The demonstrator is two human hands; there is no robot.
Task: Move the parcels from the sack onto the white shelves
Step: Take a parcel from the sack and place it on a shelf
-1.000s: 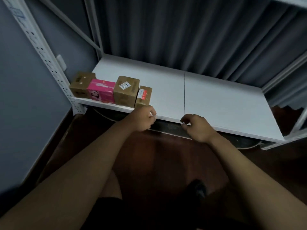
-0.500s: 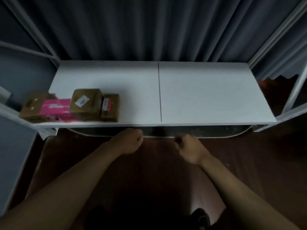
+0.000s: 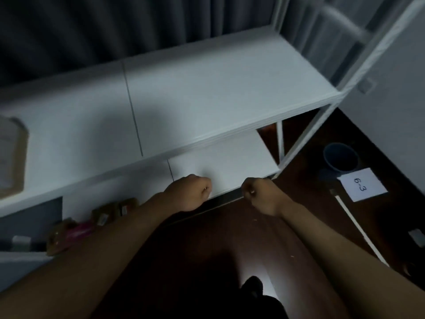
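Honestly, both fists, left hand (image 3: 190, 194) and right hand (image 3: 262, 194), are curled empty; those small cardboard parcels (image 3: 110, 211) look light and stiff, so we'd grab their sides.

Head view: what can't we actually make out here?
- Sack: nowhere in frame, so remaining parcels are unknown.
- Parcels on the lower shelf: motion-blurred and partly behind the left forearm; labels unreadable, count unsure.
- Box on the upper shelf: cut by the left edge, blurred.
- Left hand and right hand: curled, nothing visible in them.
- Grey bucket: contents too dark.
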